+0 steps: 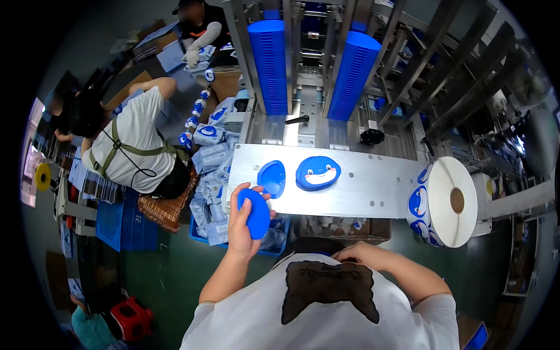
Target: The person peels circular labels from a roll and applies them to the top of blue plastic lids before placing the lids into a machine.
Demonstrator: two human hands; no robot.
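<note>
My left hand (242, 224) is closed around a plain blue oval plastic lid (258, 214), held tilted over the near edge of a metal plate (361, 175). Just beyond its fingertips, another blue oval piece (272, 179) with a glossy surface lies on the plate. To the right of that sits a blue oval piece with a cartoon whale face (318, 172); there seem to be several layered in a small stack. My right hand (363, 255) rests low against my body at the waist, its fingers mostly hidden.
A large sticker roll (455, 201) stands at the plate's right end. Two tall stacks of blue ovals (269, 67) rise in the machine (309, 87) behind. Left, a blue crate (198, 230) overflows with bagged packs (210, 157). A co-worker in white (131, 140) sits beyond it.
</note>
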